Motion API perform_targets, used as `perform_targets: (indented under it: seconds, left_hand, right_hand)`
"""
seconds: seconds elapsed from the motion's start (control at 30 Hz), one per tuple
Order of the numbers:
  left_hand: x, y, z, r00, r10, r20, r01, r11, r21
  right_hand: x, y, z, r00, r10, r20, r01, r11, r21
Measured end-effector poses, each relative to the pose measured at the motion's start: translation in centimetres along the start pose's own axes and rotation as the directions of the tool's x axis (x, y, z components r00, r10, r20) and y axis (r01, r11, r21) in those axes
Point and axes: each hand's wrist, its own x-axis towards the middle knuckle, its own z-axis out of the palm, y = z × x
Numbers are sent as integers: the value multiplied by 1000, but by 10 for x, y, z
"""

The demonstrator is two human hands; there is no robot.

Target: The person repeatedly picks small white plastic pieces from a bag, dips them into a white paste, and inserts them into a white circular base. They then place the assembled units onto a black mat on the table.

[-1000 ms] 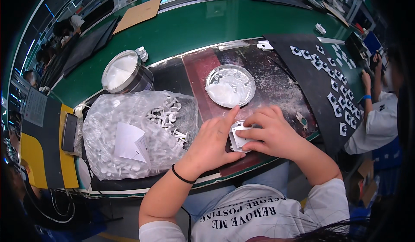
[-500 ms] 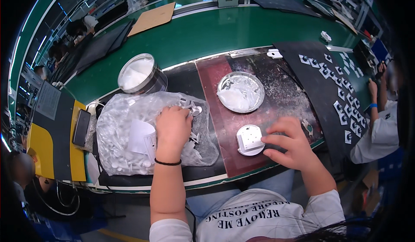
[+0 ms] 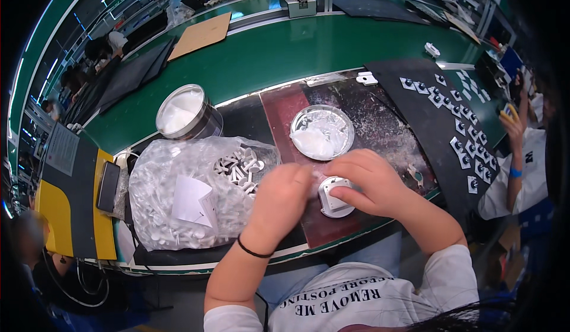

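While both hands meet just below the centre of the frame, the thing between them is a small round grey-and-white fixture (image 3: 334, 197) resting on the dark red mat (image 3: 285, 109) of the tabletop (image 3: 279, 53). It lies directly under the right hand (image 3: 369, 180), whose fingers (image 3: 350, 194) curl over its upper and right edge and press on its top face, so that hand is plainly the nearer one and already touches it. Only its lower left part shows; it looks roughly as wide as it is long, so no long axis can be made out.

From the left hand (image 3: 279, 200) the fixture lies just to the right. That hand's fingers (image 3: 301, 175) are bent and drawn together, tips pointing toward the upper right, close beside the fixture's left edge. Whether they pinch a small white part I cannot tell, since the tips are blurred and turned away from the camera.

Left of the left hand, just beside the wrist, sits a clear plastic bag (image 3: 190, 201) full of small white plastic parts, its mouth open toward the hands. Above the hands, a shallow round metal dish (image 3: 322, 132) holds something white, and a metal can (image 3: 185, 113) stands in the upper left. A black mat with rows of small white pieces (image 3: 460, 124) runs along the right.
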Motion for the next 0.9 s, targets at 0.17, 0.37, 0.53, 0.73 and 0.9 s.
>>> perform_targets:
  seconds: [0.17,0.37,0.53,0.73,0.9]
  left_hand:
    - [-2,7,0,998,51,-39,-54,995,-85]
    - [-1,6,-2,991,75,-111,-83,994,-72]
    - [-3,7,0,991,128,-43,-132,984,-122]
    - [2,3,1,993,66,-99,-65,998,12]
    - [4,2,0,995,50,-88,-47,998,30]
  right_hand:
    - [7,0,11,989,101,104,-102,995,12]
    - [14,-1,5,956,213,200,-240,963,121]
    - [12,0,-4,939,154,309,-189,978,84]
    - [18,33,-6,984,129,123,-130,992,-4]
    - [32,95,1,961,230,-155,-260,943,-210]
